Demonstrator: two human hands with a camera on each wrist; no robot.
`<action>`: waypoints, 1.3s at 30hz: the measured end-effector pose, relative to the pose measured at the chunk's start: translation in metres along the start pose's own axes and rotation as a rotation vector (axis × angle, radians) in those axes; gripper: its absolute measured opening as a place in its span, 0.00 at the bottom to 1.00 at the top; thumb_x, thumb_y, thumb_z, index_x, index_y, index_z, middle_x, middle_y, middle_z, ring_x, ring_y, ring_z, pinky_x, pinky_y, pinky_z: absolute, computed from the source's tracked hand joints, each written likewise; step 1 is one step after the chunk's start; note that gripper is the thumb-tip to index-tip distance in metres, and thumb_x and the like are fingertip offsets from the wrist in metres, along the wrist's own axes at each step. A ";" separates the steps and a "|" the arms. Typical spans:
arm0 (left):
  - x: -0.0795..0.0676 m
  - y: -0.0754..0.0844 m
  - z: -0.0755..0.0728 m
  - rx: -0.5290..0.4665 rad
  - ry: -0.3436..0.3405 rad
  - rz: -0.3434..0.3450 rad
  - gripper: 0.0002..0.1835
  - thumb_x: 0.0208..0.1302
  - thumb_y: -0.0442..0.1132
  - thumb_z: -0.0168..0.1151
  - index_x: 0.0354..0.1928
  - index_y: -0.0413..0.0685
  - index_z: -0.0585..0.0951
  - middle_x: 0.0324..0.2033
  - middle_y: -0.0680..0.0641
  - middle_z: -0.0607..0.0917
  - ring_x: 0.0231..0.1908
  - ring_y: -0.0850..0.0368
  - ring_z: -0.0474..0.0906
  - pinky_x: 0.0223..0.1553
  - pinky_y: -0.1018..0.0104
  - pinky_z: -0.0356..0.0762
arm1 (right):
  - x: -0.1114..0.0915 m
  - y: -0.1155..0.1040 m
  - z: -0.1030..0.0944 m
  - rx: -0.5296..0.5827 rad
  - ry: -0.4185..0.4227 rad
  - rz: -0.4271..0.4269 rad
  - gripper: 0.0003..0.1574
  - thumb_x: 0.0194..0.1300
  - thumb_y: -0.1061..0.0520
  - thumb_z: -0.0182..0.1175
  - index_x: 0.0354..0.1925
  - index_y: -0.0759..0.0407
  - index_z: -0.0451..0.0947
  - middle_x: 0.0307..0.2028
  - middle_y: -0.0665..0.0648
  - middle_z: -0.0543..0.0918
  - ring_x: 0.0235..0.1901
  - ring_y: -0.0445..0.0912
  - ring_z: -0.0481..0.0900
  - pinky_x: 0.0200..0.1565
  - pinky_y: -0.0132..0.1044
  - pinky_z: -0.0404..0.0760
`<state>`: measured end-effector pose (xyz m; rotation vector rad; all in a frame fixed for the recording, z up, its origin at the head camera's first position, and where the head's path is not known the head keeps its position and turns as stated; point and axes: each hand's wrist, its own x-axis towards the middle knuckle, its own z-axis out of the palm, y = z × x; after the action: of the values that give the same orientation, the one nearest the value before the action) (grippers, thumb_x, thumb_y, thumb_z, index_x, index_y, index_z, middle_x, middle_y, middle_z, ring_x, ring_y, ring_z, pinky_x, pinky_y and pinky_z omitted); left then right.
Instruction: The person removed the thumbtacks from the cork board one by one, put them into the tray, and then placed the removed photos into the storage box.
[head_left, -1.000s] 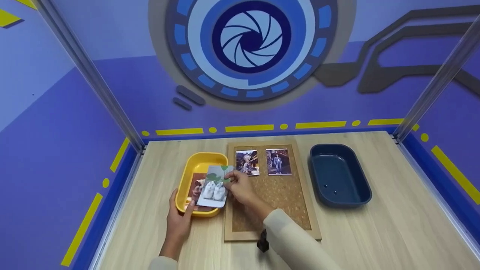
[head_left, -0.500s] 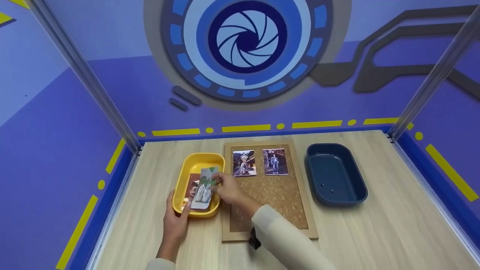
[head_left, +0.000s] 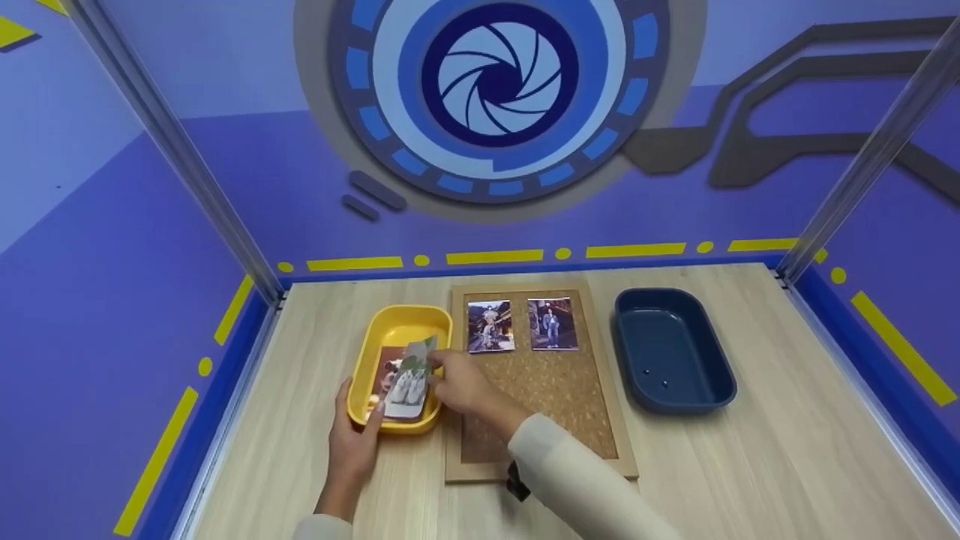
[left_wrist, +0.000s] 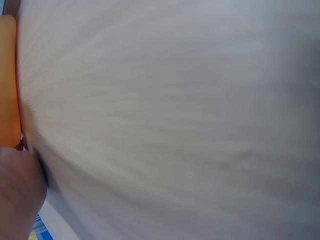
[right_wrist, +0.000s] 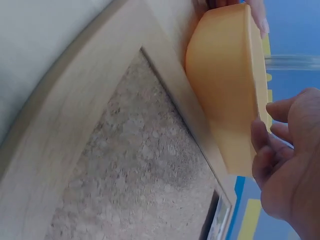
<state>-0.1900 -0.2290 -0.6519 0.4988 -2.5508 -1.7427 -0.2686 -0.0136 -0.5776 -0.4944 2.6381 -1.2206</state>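
My left hand [head_left: 354,442] holds the near left corner of a yellow tray [head_left: 400,328], its thumb over the rim. In the left wrist view, part of that hand [left_wrist: 20,190] shows beside the tray wall [left_wrist: 7,85]. With my right hand [head_left: 466,384] I pinch the right edge of a photo card [head_left: 409,386] picturing two white animals and green leaves. The card tilts over the tray, above another brownish photo [head_left: 386,369]. From the right wrist, the hand [right_wrist: 295,155] appears at the tray's rim with fingers curled; the card is hardly visible there.
A wood-framed cork board [head_left: 540,405] lies right of the yellow tray, with a left photo [head_left: 490,327] and a right photo [head_left: 553,324] along its top. Further right stands a dark blue tray [head_left: 667,337] containing two small shiny pieces [head_left: 646,373]. Patterned walls enclose the table [head_left: 795,420].
My right hand has shifted slightly left and brought the card lower over the yellow tray, turning it more edge-on. The left hand keeps its hold on the tray.
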 end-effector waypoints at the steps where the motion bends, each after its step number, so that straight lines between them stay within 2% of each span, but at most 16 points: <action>1: 0.000 0.000 0.000 0.003 0.000 0.003 0.44 0.82 0.55 0.55 0.87 0.73 0.41 0.88 0.50 0.50 0.87 0.44 0.46 0.86 0.40 0.48 | 0.000 0.000 0.000 -0.026 -0.002 -0.015 0.22 0.75 0.60 0.63 0.64 0.64 0.82 0.53 0.60 0.90 0.40 0.42 0.83 0.37 0.31 0.86; 3: 0.000 0.000 -0.001 0.011 0.005 0.008 0.44 0.82 0.55 0.55 0.87 0.72 0.41 0.88 0.49 0.50 0.87 0.44 0.47 0.86 0.40 0.49 | 0.000 0.000 -0.001 -0.056 0.001 -0.036 0.19 0.75 0.60 0.63 0.60 0.65 0.85 0.48 0.59 0.91 0.36 0.42 0.83 0.32 0.30 0.84; 6: 0.000 0.002 -0.001 0.018 0.012 0.020 0.44 0.82 0.55 0.55 0.87 0.71 0.41 0.87 0.49 0.51 0.87 0.44 0.48 0.86 0.40 0.50 | -0.001 -0.002 -0.004 -0.073 0.015 -0.053 0.18 0.75 0.58 0.62 0.58 0.65 0.86 0.48 0.60 0.92 0.36 0.42 0.83 0.32 0.31 0.83; 11: 0.000 0.005 0.000 0.033 0.015 0.014 0.44 0.81 0.56 0.56 0.87 0.72 0.41 0.87 0.49 0.52 0.86 0.44 0.51 0.85 0.41 0.54 | -0.005 -0.004 -0.010 -0.052 0.018 -0.047 0.21 0.77 0.54 0.61 0.62 0.62 0.85 0.58 0.60 0.90 0.46 0.43 0.85 0.47 0.37 0.89; 15: 0.000 0.005 -0.001 0.033 0.023 -0.005 0.44 0.81 0.55 0.56 0.87 0.73 0.42 0.87 0.50 0.52 0.86 0.44 0.52 0.84 0.41 0.55 | -0.008 -0.002 -0.014 -0.032 0.036 -0.074 0.19 0.77 0.54 0.61 0.60 0.58 0.86 0.55 0.57 0.91 0.47 0.43 0.85 0.52 0.40 0.88; 17: 0.000 0.005 -0.001 0.028 0.028 0.001 0.44 0.81 0.54 0.57 0.87 0.72 0.42 0.87 0.49 0.53 0.86 0.44 0.52 0.84 0.41 0.55 | -0.010 -0.001 -0.016 -0.029 0.047 -0.090 0.18 0.77 0.54 0.61 0.59 0.58 0.86 0.54 0.56 0.91 0.46 0.44 0.85 0.51 0.41 0.88; 20: 0.000 0.004 -0.001 0.023 0.023 0.021 0.44 0.82 0.53 0.56 0.87 0.71 0.42 0.87 0.49 0.54 0.85 0.44 0.53 0.84 0.42 0.55 | -0.013 0.001 -0.020 -0.031 0.068 -0.109 0.17 0.78 0.54 0.61 0.58 0.56 0.87 0.54 0.54 0.91 0.49 0.43 0.86 0.56 0.41 0.88; 23: -0.001 0.003 -0.001 0.019 0.020 0.025 0.43 0.82 0.54 0.56 0.87 0.71 0.42 0.87 0.49 0.54 0.85 0.44 0.52 0.85 0.42 0.54 | -0.017 0.005 -0.024 -0.015 0.079 -0.116 0.17 0.79 0.53 0.60 0.59 0.55 0.86 0.53 0.53 0.91 0.47 0.42 0.85 0.52 0.38 0.88; 27: -0.001 0.002 0.001 0.022 0.024 0.014 0.43 0.82 0.56 0.55 0.87 0.72 0.42 0.87 0.49 0.54 0.86 0.45 0.52 0.85 0.42 0.53 | -0.023 0.013 -0.030 0.004 0.118 -0.165 0.16 0.78 0.56 0.59 0.58 0.56 0.86 0.51 0.55 0.91 0.41 0.41 0.83 0.43 0.32 0.86; 33: -0.002 0.001 0.002 0.035 0.029 0.018 0.44 0.82 0.56 0.55 0.87 0.71 0.42 0.87 0.49 0.54 0.86 0.44 0.51 0.85 0.42 0.53 | -0.035 0.030 -0.042 0.006 0.179 -0.228 0.15 0.76 0.59 0.61 0.56 0.59 0.86 0.48 0.57 0.91 0.44 0.46 0.86 0.45 0.34 0.87; 35: -0.002 0.001 0.001 0.034 0.026 0.020 0.44 0.81 0.57 0.55 0.87 0.70 0.41 0.87 0.48 0.53 0.86 0.43 0.51 0.85 0.41 0.53 | -0.039 0.038 -0.047 0.023 0.194 -0.223 0.14 0.76 0.60 0.61 0.56 0.58 0.87 0.47 0.58 0.91 0.43 0.45 0.86 0.44 0.34 0.87; 39: -0.002 0.001 0.002 0.026 0.023 0.001 0.44 0.81 0.58 0.55 0.87 0.72 0.41 0.87 0.49 0.53 0.86 0.44 0.50 0.85 0.41 0.53 | -0.048 0.054 -0.059 0.132 0.217 -0.166 0.13 0.76 0.61 0.62 0.55 0.58 0.87 0.46 0.64 0.90 0.36 0.42 0.82 0.37 0.30 0.85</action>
<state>-0.1884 -0.2266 -0.6513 0.5159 -2.5606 -1.6952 -0.2541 0.0781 -0.5796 -0.5989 2.7114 -1.5687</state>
